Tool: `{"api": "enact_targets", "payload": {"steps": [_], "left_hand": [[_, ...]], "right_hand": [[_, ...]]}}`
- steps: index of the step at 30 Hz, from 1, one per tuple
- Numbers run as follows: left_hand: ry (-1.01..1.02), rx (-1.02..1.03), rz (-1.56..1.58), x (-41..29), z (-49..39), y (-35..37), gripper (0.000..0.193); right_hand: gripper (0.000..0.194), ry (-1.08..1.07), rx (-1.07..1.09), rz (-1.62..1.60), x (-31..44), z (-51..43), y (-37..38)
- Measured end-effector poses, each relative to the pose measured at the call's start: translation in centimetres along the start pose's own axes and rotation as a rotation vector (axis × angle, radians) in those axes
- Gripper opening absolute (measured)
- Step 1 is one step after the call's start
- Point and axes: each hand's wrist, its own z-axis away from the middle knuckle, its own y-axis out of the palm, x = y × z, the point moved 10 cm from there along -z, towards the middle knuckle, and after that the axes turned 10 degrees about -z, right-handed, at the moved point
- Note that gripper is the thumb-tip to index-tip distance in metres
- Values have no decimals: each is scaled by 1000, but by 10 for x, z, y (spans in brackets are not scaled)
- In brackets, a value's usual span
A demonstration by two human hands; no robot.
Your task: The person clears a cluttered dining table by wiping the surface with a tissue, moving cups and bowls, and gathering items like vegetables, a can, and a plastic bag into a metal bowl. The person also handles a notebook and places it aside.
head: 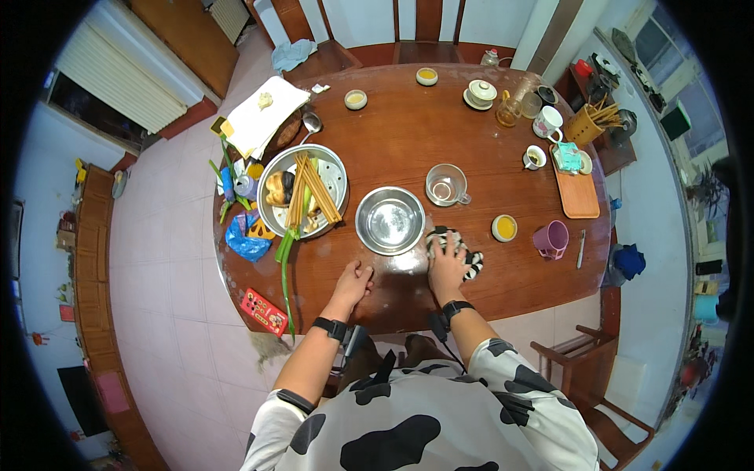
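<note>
My right hand (pixel 449 264) lies on a black-and-white striped cloth (pixel 474 265) on the wooden table (pixel 377 129), fingers spread over it. My left hand (pixel 353 282) rests near the table's front edge, fingers loosely curled, with nothing seen in it. Ahead, between the two hands, stands a shiny metal bowl (pixel 390 221) with nothing visible inside. Behind the cloth is a clear glass mug (pixel 446 185). Left of the metal bowl, a steel basin (pixel 272 221) holds wooden chopsticks (pixel 297 191), a green onion (pixel 284 253) and other food pieces.
A small cup of yellow liquid (pixel 504 228), a pink mug (pixel 551 239) and a wooden tray (pixel 580 194) stand at right. A blue plastic bag (pixel 248 238) and a red packet (pixel 264 311) lie at left. More cups stand along the far side.
</note>
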Motion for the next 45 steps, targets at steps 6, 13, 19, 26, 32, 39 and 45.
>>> {"api": "enact_targets", "payload": {"steps": [6,13,19,26,32,39,45], "left_hand": [[-97,48,74,-25,-34,14,43],[-102,13,418,-46,-57,39,31],[-97,-35,623,-68,-99,40,32],[-98,17,572,-110,-153,36,36],[-44,49,735,-100,-105,30,39],[254,-245,-269,-147,6,-94,52],[-42,-644,-943,-199,-53,-166,112]], "right_hand": [[46,-480,117,-108,24,56,-8],[54,-245,54,-53,-46,64,-44],[61,-123,181,-81,-49,53,-24],[61,-112,237,-67,-54,51,-16],[58,-175,154,-72,-48,51,-21],[58,-155,211,-30,-52,52,-14],[59,-172,196,-55,-51,52,-15]]}}
